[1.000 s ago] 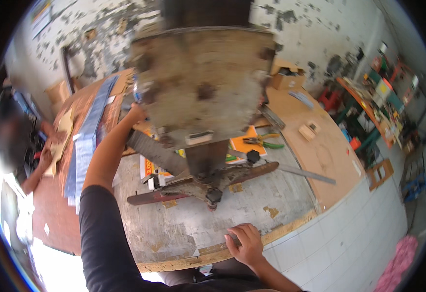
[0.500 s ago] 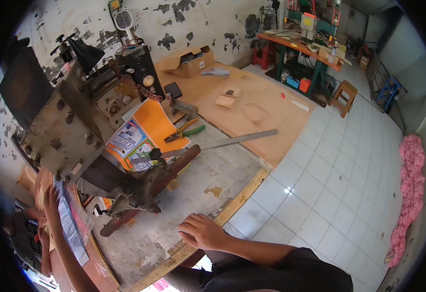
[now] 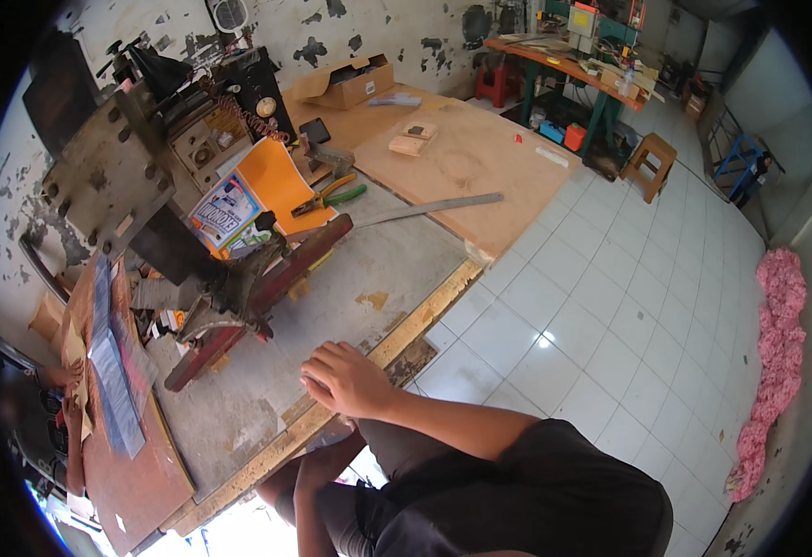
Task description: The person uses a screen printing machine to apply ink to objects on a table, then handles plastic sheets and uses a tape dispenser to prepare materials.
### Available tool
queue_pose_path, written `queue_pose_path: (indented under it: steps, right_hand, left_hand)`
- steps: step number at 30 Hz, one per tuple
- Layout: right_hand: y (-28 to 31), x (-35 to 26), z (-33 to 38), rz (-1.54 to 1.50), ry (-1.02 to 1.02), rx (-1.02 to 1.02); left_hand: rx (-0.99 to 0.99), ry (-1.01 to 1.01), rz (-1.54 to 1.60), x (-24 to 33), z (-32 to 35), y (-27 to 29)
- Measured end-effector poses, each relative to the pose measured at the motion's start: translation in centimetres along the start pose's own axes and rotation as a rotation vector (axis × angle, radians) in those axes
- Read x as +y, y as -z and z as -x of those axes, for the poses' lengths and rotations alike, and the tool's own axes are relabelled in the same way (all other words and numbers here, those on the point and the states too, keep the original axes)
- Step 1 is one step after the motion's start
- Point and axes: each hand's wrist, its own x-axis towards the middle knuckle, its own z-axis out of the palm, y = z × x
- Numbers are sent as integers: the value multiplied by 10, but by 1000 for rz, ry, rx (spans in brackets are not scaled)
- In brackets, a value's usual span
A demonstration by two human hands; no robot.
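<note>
My right hand [image 3: 345,381] rests at the near edge of the grey worktable [image 3: 331,306], fingers curled in with nothing visible in them. My left forearm [image 3: 311,511] rises from the lower edge to my lap below the table edge. My left hand [image 3: 329,455] is there against my leg, its fingers too dim to make out. Beyond my right hand stands a heavy metal press [image 3: 113,181], a dark red bar [image 3: 299,265] lying across its foot. A long pale blue-grey plastic strip [image 3: 113,371] lies left of the press, out of reach of both hands.
Pliers [image 3: 331,195], an orange printed sheet [image 3: 280,186] and a flat metal bar [image 3: 434,206] lie beyond the press. Farther off are an open cardboard box [image 3: 355,88] and a wooden stool [image 3: 650,167]. Another person's hands [image 3: 71,395] hold brown sheet material at far left.
My left hand has left the plastic strip and come back to my lap. The strip lies at a slightly different angle. My right hand stays at the table edge while the view has shifted.
</note>
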Motion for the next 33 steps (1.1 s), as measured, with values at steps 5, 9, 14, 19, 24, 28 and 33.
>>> queue_pose_path:
  steps: [5,9,14,19,24,28,33]
  right_hand:
    - [-6,1,2,17,-6,21]
    - [-11,-5,-4,40,4,44]
    - [-3,-6,-5,106,-18,-7]
    - [-5,-11,-7,135,-34,-33]
    - [0,-10,-13,165,-35,-45]
    - [-4,-13,-15,169,-64,-94]
    - [-4,-14,-18,210,-72,-120]
  left_hand:
    - [-121,148,-326,-54,-66,-55]
    - [-257,258,-460,-86,-89,-81]
    - [-378,308,-518,-104,-109,-99]
    - [-442,327,-524,-113,-114,-101]
    - [-471,312,-517,-124,-120,-101]
    - [-479,314,-491,-130,-115,-95]
    - [-496,306,-475,-136,-118,-92]
